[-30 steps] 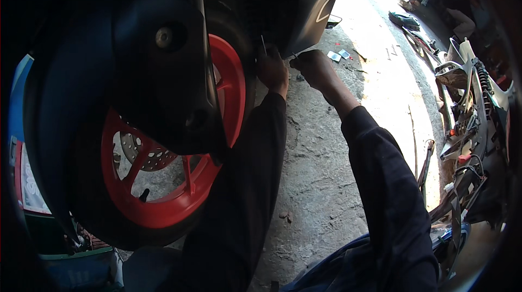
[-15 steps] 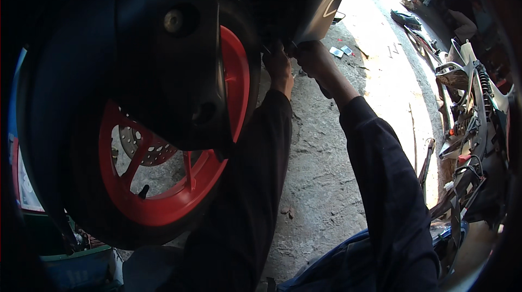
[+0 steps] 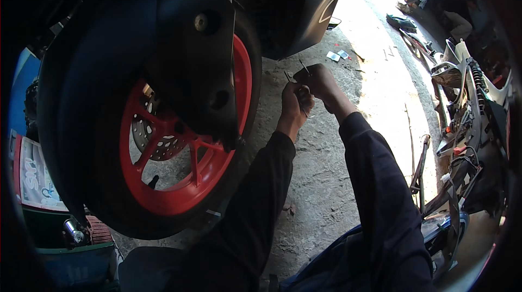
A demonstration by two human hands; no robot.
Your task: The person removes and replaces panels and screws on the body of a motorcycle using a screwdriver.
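My left hand (image 3: 296,103) is closed around a slim metal tool (image 3: 288,77), whose tip sticks out above the thumb. Just right of it, my right hand (image 3: 319,83) grips a second thin metal tool (image 3: 304,66), also pointing up and away from me. The two hands are close together over the concrete floor. Most of both tools is hidden in the fingers, so their exact kind does not show. Beyond them hangs the dark body panel (image 3: 312,17) of a motorbike. To the left stands its wheel with a red rim (image 3: 163,199), partly behind a dark fender (image 3: 190,74).
Motorbike parts, including a coil shock absorber (image 3: 479,86), are piled along the right side. Small pale packets (image 3: 333,56) lie on the concrete floor (image 3: 321,178). At lower left sits a green bin (image 3: 76,267). A person (image 3: 459,17) is at the far right.
Both hands have drawn back toward me, away from the lower edge of the body panel, with the tools now showing. My view has shifted slightly.
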